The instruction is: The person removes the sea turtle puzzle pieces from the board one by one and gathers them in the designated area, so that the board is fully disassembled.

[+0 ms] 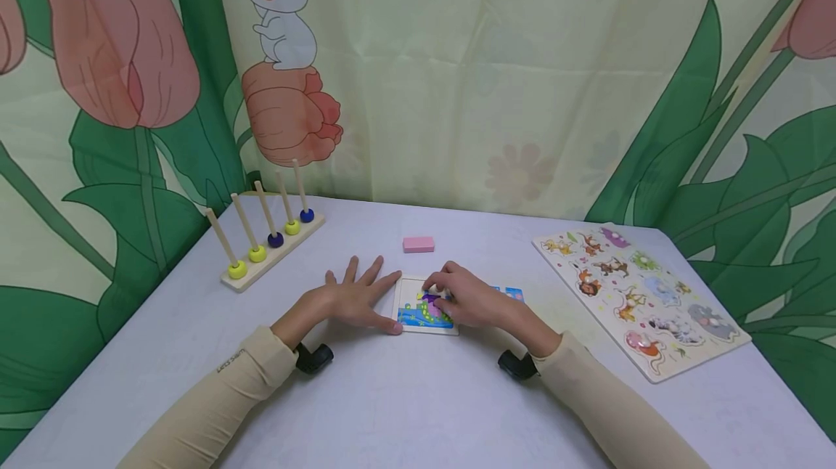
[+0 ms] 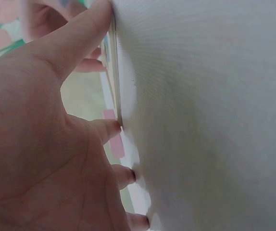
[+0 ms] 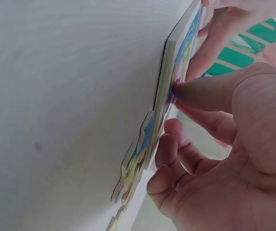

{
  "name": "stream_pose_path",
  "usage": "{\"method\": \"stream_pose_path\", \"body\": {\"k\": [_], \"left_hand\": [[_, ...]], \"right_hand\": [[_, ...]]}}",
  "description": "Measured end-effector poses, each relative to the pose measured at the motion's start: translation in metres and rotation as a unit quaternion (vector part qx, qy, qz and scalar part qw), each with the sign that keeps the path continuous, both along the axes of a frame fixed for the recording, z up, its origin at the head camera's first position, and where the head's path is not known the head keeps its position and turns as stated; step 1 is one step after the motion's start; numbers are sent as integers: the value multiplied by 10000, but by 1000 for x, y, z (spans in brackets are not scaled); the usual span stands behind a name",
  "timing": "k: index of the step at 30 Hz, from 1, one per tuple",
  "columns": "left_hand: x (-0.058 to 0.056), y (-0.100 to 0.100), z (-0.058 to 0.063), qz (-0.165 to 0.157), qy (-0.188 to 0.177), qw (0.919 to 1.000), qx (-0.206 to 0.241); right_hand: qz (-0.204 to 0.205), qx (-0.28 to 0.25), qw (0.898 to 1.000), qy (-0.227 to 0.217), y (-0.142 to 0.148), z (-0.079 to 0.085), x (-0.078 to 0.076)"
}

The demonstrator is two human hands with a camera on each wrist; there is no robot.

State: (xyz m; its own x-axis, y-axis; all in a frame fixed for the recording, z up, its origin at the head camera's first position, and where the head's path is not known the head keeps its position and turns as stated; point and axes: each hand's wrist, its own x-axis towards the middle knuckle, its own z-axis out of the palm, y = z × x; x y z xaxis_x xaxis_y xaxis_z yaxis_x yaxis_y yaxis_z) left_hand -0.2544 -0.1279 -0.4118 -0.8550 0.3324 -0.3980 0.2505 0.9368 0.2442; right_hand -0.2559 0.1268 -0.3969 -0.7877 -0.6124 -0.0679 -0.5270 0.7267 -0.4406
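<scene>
A small jigsaw puzzle in a pale wooden tray (image 1: 427, 332) lies flat near the middle of the table, its lower part filled with blue, green and purple pieces. My left hand (image 1: 358, 300) is spread on the table at the tray's left side, thumb and index fingertip at its edge. Bent over the tray's right half, my right hand (image 1: 473, 297) pinches a purple puzzle piece (image 1: 431, 298) between thumb and index finger. In the right wrist view the thumb (image 3: 200, 91) and index tip meet low at the picture surface, covering most of that piece; the other fingers curl loosely.
Loose puzzle pieces (image 3: 128, 178) lie right of the tray, partly behind my right hand. A pink block (image 1: 418, 245) sits beyond the tray. At the back left stands a peg rack (image 1: 271, 260) with yellow and dark blue beads; an animal puzzle board (image 1: 610, 291) lies at right.
</scene>
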Motion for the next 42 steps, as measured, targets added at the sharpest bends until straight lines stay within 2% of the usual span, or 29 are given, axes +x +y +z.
{"method": "stream_pose_path", "body": {"k": [7,16,28,42], "left_hand": [[4,3,7,3,-36,10000,44],[-5,2,-2,20,41,10000,-5],[-5,1,-3,-7,101,9999,-48],[-4,-1,-5,30,40,10000,30]], "right_hand": [[-116,-140,9998,-17,-1,2,3],[-22,-141,9998,153,-1,4,4],[51,-84,9996,260,-2,5,7],[-21,-137,9998,149,-3,3,8]]}}
